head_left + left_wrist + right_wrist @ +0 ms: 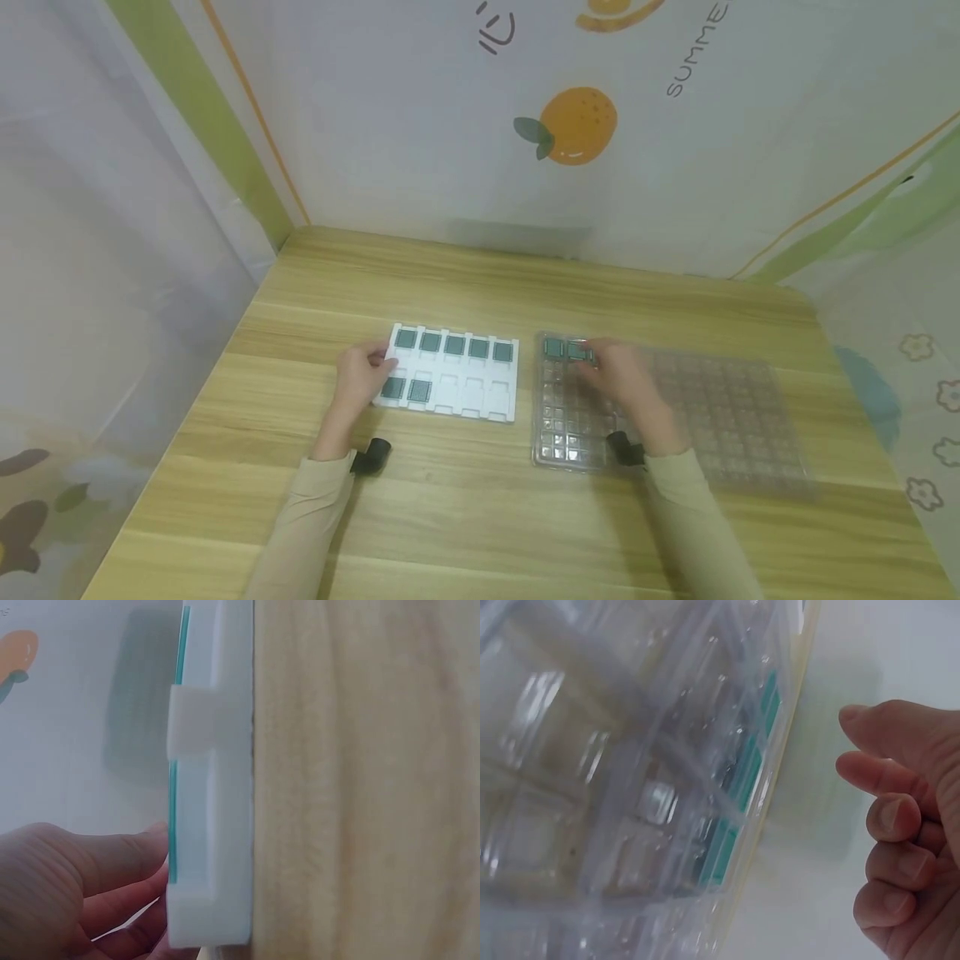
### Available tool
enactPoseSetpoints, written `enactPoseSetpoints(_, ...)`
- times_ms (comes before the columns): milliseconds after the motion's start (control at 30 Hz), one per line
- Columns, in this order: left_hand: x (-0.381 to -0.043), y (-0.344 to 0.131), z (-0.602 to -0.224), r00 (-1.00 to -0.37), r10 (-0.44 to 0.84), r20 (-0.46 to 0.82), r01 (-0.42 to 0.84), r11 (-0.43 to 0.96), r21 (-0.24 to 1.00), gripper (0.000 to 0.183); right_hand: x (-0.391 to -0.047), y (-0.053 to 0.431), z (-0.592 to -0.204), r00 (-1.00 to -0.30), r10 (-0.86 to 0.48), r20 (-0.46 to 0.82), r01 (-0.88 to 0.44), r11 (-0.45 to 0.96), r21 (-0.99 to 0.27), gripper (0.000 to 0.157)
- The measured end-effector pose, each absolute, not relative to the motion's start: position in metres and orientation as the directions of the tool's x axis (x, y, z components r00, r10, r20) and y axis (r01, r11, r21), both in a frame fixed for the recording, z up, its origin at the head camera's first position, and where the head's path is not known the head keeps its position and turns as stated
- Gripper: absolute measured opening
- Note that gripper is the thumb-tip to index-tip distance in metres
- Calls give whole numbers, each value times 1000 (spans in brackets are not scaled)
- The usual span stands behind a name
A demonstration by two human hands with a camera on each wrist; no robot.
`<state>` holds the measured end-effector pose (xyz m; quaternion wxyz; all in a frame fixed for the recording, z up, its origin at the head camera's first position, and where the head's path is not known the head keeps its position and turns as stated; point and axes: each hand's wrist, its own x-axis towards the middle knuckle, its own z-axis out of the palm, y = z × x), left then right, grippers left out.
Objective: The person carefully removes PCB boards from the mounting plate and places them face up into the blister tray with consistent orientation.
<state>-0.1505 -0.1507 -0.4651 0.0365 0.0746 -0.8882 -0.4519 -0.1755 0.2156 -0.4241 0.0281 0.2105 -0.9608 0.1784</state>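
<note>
A white tray [459,377] lies left of centre, with several green square chips [454,345] in its far row and two in its near row. My left hand [362,373] grips its left edge, the thumb [127,855] at the rim beside a chip and the other fingers lower down. To the right is a clear plastic tray [553,421] with small pockets. Green chips [553,347] sit in its far row, partly hidden by my right hand [617,372]. In the right wrist view, thumb and forefinger stand apart above the chips, holding nothing, with the other fingers curled.
Another clear pocketed tray [738,417] extends to the right, under and beyond my right forearm. Both lie on a wooden table [450,517]. A printed white curtain [420,133] hangs behind the table's far edge. Black cameras [372,457] are strapped to both wrists.
</note>
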Motion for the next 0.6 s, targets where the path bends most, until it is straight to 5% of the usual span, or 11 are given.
enactPoseSetpoints(600, -151, -151, -464, -986, -163, -21, -113, 580, 807, 31, -169, 191, -423, -895, -417, 161, -447, 839, -309, 27)
